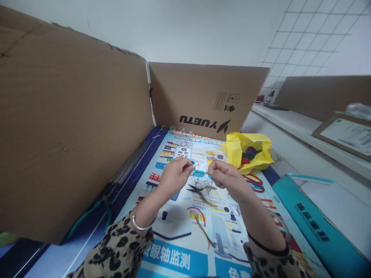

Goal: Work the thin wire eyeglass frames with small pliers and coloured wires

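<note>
My left hand (pixel 177 173) is closed in a pinch above the printed poster sheet (pixel 174 210). Facing it, my right hand (pixel 227 177) is also closed, thumb against the fingers. A thin dark strand, seemingly wire (pixel 200 172), runs across the short gap between the fingertips. Just below lies a loose tangle of fine wire (pixel 198 181). Pliers with yellow handles (pixel 209 201) rest on the sheet with their jaws pointing left. Nearer to me are short red, green and yellow cords (pixel 204 231).
Cardboard panels (pixel 203 92) rise at the back and left (pixel 72 127). A yellow bag (pixel 234 148) holding purple and red balls stands right, by red loop handles (pixel 256 183). A teal box (pixel 315 224) lies at right. Clear crinkled pieces (pixel 176 129) lie at the back.
</note>
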`<action>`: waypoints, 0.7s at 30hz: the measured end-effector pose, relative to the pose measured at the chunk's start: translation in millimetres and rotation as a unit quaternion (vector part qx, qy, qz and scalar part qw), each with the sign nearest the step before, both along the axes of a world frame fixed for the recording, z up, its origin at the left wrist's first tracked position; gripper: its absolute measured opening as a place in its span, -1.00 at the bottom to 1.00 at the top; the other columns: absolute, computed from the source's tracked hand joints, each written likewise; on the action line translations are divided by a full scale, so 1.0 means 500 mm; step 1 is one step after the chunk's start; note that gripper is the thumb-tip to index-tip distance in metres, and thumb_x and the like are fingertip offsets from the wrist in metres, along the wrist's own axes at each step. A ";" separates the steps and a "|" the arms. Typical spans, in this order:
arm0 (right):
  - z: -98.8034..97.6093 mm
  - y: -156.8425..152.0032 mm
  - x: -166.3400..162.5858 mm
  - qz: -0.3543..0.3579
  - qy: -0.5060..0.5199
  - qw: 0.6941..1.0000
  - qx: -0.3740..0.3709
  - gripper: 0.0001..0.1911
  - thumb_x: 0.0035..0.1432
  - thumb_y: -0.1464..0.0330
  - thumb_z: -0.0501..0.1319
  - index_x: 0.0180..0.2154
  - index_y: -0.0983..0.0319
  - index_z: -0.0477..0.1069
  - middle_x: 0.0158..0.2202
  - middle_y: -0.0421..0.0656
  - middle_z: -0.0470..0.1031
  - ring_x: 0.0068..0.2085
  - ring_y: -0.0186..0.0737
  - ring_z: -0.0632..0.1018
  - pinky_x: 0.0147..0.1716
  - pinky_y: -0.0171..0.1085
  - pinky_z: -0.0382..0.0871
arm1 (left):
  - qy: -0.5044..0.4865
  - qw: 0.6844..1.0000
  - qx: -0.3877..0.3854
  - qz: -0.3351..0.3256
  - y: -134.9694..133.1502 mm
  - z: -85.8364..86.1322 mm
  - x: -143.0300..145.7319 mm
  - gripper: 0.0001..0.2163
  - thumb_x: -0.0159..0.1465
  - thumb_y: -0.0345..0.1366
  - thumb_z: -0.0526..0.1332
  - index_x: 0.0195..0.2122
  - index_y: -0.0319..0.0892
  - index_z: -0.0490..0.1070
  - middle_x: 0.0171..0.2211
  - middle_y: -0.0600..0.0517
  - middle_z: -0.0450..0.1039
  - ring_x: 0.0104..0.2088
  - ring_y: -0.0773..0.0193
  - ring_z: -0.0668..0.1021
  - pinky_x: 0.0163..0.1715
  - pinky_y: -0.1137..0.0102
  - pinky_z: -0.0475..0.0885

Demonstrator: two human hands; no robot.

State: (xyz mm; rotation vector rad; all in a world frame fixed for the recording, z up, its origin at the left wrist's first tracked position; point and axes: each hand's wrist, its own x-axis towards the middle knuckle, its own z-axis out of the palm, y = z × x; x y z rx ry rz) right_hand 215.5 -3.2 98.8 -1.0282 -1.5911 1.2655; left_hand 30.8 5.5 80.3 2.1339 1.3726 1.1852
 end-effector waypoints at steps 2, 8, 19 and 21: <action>-0.020 0.008 -0.016 0.006 -0.028 1.000 0.004 -0.79 -0.01 0.26 0.22 -0.54 0.23 0.28 -0.68 -0.36 0.09 -0.63 -0.48 0.08 -0.68 -0.42 -0.08 | 0.016 1.000 -0.015 -0.006 0.014 -0.011 -0.004 -0.88 0.17 -0.33 0.13 -0.50 -0.17 0.35 -0.49 0.07 0.38 -0.39 0.29 0.39 -0.38 0.42 0.23; -0.078 0.045 -0.026 -0.069 -0.005 0.998 -0.010 -0.78 -0.06 0.22 0.25 -0.52 0.23 0.31 -0.69 -0.35 0.12 -0.65 -0.47 0.10 -0.71 -0.42 -0.08 | 0.044 0.991 -0.104 -0.071 0.056 -0.041 -0.033 -0.86 0.12 -0.36 0.10 -0.50 -0.17 0.43 -0.53 0.08 0.43 -0.47 0.31 0.41 -0.47 0.46 0.23; -0.103 0.064 -0.018 -0.111 0.050 0.992 -0.041 -0.79 -0.05 0.26 0.26 -0.51 0.22 0.28 -0.70 -0.37 0.12 -0.66 -0.48 0.10 -0.68 -0.43 -0.06 | 0.034 0.978 -0.166 -0.119 0.085 -0.065 -0.058 -0.87 0.06 -0.39 0.12 -0.49 -0.19 0.47 -0.57 0.07 0.45 -0.51 0.32 0.45 -0.49 0.47 0.27; -0.105 0.066 -0.016 -0.111 0.064 0.991 -0.048 -0.80 -0.06 0.27 0.27 -0.51 0.23 0.29 -0.71 -0.37 0.12 -0.66 -0.49 0.09 -0.69 -0.43 -0.09 | 0.023 0.976 -0.177 -0.128 0.088 -0.068 -0.062 -0.88 0.06 -0.38 0.12 -0.47 -0.20 0.46 -0.57 0.07 0.44 -0.52 0.33 0.45 -0.49 0.47 0.29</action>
